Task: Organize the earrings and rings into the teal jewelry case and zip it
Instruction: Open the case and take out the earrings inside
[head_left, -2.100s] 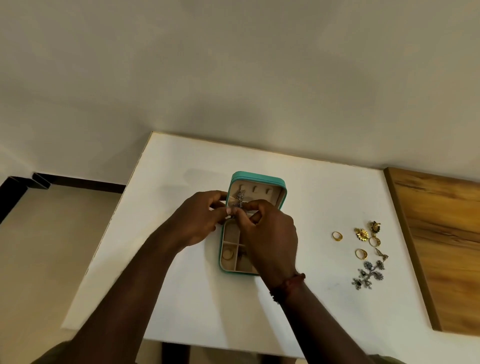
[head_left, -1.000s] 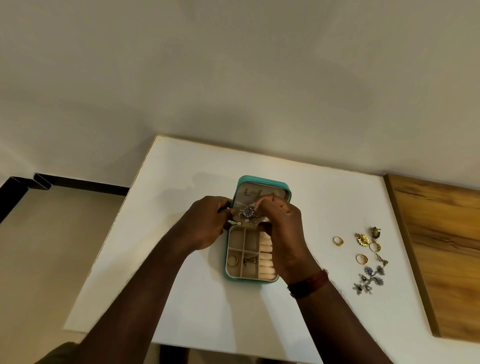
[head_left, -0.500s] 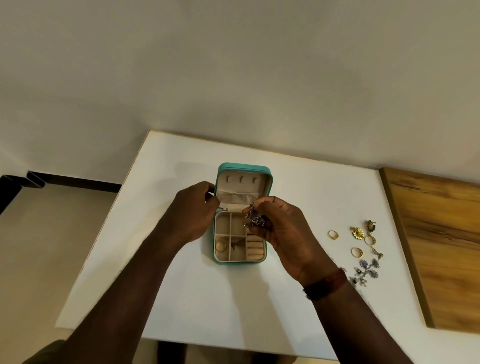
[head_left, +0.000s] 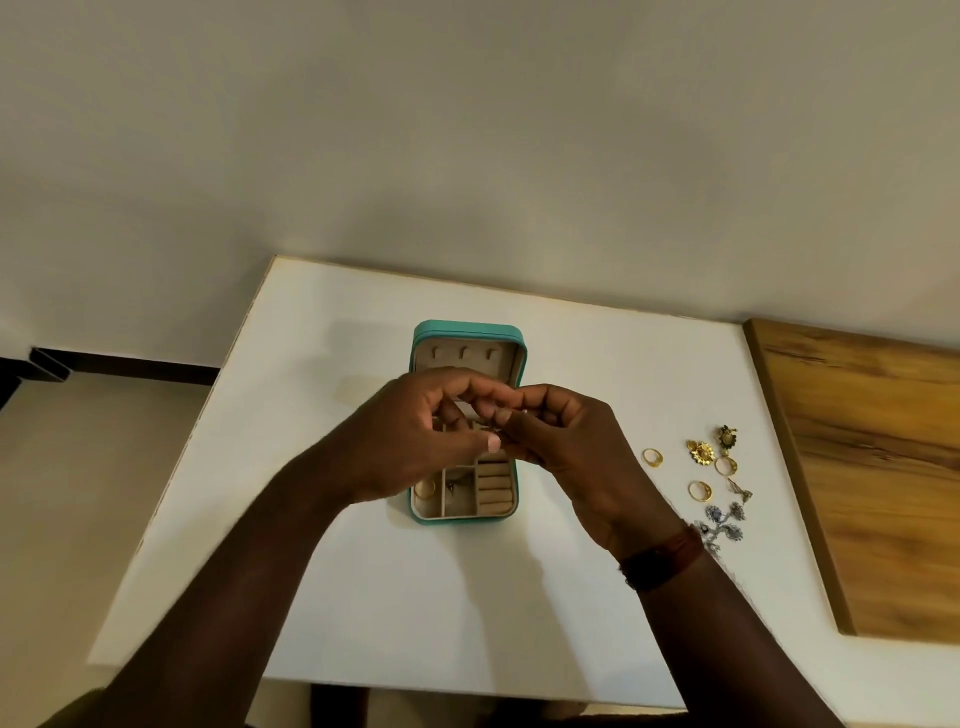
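1. The case is seen open on the desk, with its lid stood up at the far end.
2. The left hand is held above the middle of the case. Its grip is drawn narrow, with thumb and forefinger curled in towards the other hand's fingertips.
3. The right hand is held above the case's right edge. Its fingers are curled and its grip is closed to a pinch.
4. A small piece is pinched where the two grips meet, above the case. Only a glint of it is shown, so its kind cannot be told.
5. Inside the case, a gold ring is lodged in the near left compartment, and a silver bit in the compartment beside it. The ring rolls are set in the near right part.
6. Right of the case and well apart from it, loose rings and flower earrings are spread on the desk, with a silver-blue cluster nearest the wrist.
7. Farther right of the case a board is laid.
8. A band is worn on the right wrist.
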